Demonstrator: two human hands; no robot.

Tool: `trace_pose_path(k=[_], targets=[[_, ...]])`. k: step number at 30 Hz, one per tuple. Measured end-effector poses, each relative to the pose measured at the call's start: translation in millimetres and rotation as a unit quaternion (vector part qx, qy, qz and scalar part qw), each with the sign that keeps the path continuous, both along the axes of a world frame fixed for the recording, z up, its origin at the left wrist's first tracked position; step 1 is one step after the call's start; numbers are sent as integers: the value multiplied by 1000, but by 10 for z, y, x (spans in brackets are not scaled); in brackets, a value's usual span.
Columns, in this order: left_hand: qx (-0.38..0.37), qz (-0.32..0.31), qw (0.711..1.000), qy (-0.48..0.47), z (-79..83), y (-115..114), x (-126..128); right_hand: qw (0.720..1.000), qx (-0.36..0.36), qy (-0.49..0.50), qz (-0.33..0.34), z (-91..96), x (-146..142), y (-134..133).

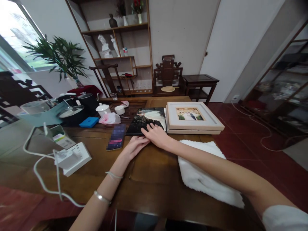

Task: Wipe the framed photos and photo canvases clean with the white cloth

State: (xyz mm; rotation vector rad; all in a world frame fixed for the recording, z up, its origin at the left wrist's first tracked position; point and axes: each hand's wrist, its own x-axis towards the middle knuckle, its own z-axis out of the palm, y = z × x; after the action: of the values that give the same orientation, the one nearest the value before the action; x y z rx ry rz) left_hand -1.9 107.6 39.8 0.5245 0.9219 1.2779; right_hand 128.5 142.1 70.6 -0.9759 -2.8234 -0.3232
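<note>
A dark photo album or panel (151, 116), with a picture of a figure in a pale dress, lies on the wooden table. My right hand (157, 135) rests on its near edge, palm down with fingers stretched out. Just left of it, my left hand (137, 146) is at the same near edge, fingers extended toward the right hand; its fingertips are partly hidden there. Right beside the album sits a stack of pale picture frames (192, 116), the top one holding an outdoor photo. A folded white towel (202, 166) lies under my right forearm.
A phone (116, 137) lies left of the album. Further left are a white power strip (76, 158) with looping cables, a blue box (89, 122), a plastic bag (110, 118), a white teapot (103, 109) and dark pots (72, 114). Chairs and shelves stand behind.
</note>
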Motion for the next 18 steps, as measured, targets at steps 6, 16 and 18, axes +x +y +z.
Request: trace_pose_path(k=[6,16,18], targets=[[-44,68,993,-91,41,81,16,998,-44,25,40,2,69,102],[-55,103,987,-106,183,115,-55,953,-156,258,42,197,1559,-954],[-53,107,988,-99,253,36,-79,963,-137,230,33,64,1726,-1304]])
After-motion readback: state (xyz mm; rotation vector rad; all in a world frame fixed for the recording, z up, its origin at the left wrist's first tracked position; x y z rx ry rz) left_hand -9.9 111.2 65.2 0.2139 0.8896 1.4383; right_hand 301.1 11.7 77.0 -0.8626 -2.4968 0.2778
